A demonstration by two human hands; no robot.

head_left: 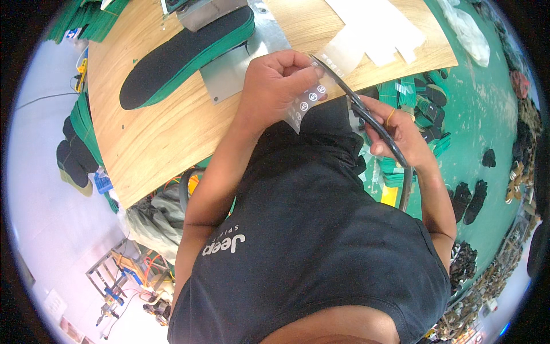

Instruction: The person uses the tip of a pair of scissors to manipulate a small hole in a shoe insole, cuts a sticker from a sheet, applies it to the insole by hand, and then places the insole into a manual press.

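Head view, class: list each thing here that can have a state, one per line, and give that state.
Scissors: blades open, meeting the strip's edge, held in the right hand.
Clear sticker strip: pinched in the left hand, held above the lap.
Insole: lying flat on the wooden table, black side up.
Metal plate: flat on the table, partly under the insole.
White paper sheets: lying loose on the table.

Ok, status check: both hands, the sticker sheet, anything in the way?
Left hand pinching clear sticker sheet. Right hand gripping black scissors, blades at the sheet's upper edge. Cut path unobstructed; black insole lies apart on the table.
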